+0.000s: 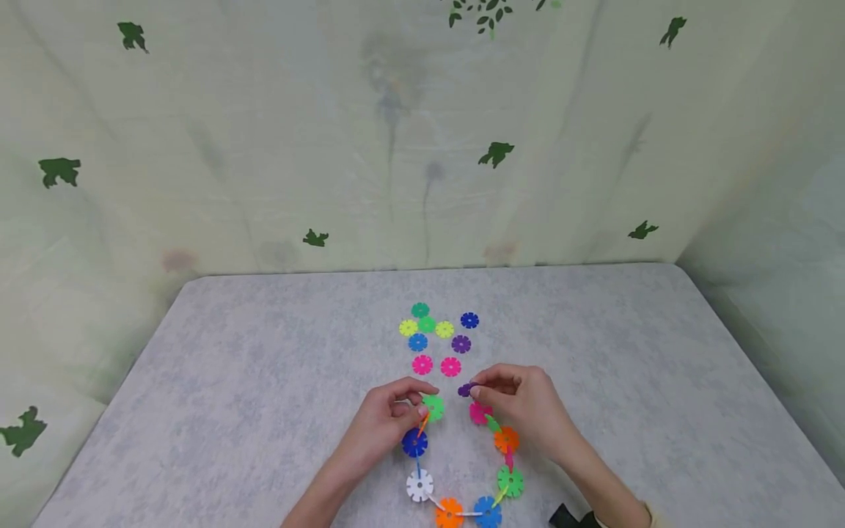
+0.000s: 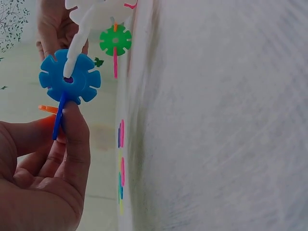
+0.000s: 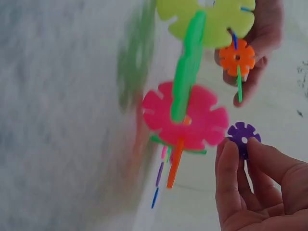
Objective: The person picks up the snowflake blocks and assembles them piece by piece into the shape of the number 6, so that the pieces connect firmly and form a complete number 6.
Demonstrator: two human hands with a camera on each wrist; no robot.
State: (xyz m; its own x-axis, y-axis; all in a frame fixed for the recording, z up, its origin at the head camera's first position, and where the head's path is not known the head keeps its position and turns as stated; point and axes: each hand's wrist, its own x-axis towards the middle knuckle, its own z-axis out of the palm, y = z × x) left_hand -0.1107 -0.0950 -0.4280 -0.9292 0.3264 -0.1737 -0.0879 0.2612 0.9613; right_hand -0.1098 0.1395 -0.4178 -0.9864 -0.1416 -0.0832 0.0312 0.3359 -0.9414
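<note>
A chain of slotted plastic flower discs curves in a U on the table in the head view, with a white disc (image 1: 419,485) on its left side and a blue disc (image 1: 488,512) near the bottom. My left hand (image 1: 389,412) pinches the chain's left end, by an orange disc seen edge-on and a green disc (image 1: 433,407). Between the thumb and fingers of my right hand (image 1: 524,396) is a purple disc (image 3: 244,139). It sits close to the pink disc (image 1: 480,413) at the chain's right end; whether they touch I cannot tell.
Loose discs lie beyond the hands, among them a pink disc (image 1: 451,367), a second purple disc (image 1: 461,344) and a dark blue disc (image 1: 469,320). A black object (image 1: 564,516) shows by the right forearm. Patterned cloth (image 1: 264,147) hangs behind the grey table (image 1: 264,352).
</note>
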